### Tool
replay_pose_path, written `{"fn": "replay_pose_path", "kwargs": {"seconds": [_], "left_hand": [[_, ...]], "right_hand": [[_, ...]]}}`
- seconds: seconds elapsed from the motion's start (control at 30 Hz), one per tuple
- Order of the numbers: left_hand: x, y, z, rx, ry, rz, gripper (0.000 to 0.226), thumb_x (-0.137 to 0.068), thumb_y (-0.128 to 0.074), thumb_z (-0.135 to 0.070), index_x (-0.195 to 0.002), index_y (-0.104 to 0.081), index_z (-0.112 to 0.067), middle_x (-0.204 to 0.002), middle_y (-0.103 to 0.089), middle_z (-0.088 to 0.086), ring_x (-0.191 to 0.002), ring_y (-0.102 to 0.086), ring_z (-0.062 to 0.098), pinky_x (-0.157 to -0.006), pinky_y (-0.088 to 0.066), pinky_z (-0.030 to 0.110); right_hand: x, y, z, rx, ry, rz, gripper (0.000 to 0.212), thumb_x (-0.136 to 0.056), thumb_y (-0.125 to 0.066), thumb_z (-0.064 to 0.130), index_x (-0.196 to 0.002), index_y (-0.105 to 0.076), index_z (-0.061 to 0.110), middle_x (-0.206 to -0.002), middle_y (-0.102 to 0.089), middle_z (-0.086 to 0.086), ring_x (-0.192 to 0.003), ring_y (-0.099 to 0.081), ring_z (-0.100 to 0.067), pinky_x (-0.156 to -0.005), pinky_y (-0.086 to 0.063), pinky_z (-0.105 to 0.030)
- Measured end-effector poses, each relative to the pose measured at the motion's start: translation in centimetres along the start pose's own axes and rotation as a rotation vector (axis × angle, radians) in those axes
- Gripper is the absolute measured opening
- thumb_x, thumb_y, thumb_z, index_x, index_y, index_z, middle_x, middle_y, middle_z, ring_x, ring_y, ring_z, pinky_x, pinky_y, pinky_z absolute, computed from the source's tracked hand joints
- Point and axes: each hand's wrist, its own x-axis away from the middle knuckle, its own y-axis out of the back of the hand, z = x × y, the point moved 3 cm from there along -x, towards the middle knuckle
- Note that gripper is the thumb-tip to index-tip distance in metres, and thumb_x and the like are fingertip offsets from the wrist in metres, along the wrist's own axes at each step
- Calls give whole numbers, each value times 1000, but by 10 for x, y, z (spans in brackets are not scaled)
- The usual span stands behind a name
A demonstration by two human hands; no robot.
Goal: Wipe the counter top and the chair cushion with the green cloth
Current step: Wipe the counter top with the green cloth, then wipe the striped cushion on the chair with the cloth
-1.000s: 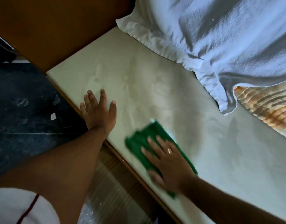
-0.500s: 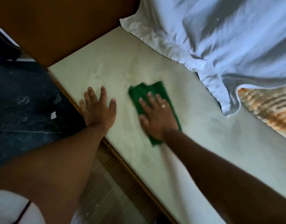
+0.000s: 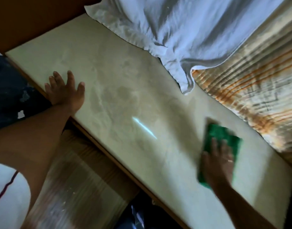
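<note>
Right hand [image 3: 218, 164] flat, fingers spread, on blurred, probably folded green cloth [image 3: 222, 134]; left hand [image 3: 66, 92] open-palmed on pale glossy counter top [image 3: 125, 90].

Single head view, close, angled steeply down over counter top [image 3: 118, 90] edge

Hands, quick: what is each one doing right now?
Left hand: open, flat on the counter top, holding nothing.
Right hand: open, palm pressing the green cloth onto the counter top.
</note>
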Motion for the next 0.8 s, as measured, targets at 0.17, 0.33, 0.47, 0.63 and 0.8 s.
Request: {"fn": "replay_pose_path", "kwargs": {"seconds": [0.17,0.33,0.47,0.63,0.8], "left_hand": [[47,13,-20,-55,28,50,91,-84,-6,-77,-157,-3,-23,-167,3,12,-152,9,34,-118,11,60],[188,-2,-94,-5,-403,95,67,-86,-27,-70,-126,-54,-23,-160,-29,10,-152,-5,35,-117,9,60],[273,-20,-110,3,-544,185,79,-78,-22,-87,-110,-59,-24,-159,-30,9,-153,-2,31,-116,14,58],[301,-28,-117,-54,-482,297,62,-93,-37,-65,-127,-54,-15,-166,-9,8,-151,14,30,-116,15,57],[308,1,-96,534,-298,373,43,-99,-52,-40,-125,-54,-5,-130,-57,13,-127,-51,31,-102,-43,42]], "right_hand": [[87,-22,85,114,1176,217,60,-99,-31,53,-155,-22,35,-163,-23,-7,-149,-18,-35,-120,-13,-54],[70,2,61,-26,1143,257,61,-99,-34,53,-153,-34,25,-159,-32,-11,-146,-31,-35,-116,-28,-58],[65,14,23,-102,689,185,76,-81,-48,75,-136,-50,22,-124,-59,-3,-108,-57,-22,-88,-50,-42],[65,14,8,-80,450,453,55,-66,-62,79,-85,-49,29,-79,-54,11,-68,-52,-6,-52,-36,-25],[50,27,45,-534,408,810,20,-77,-80,27,-80,-68,11,-78,-72,-6,-72,-70,-23,-66,-58,-42]]}}
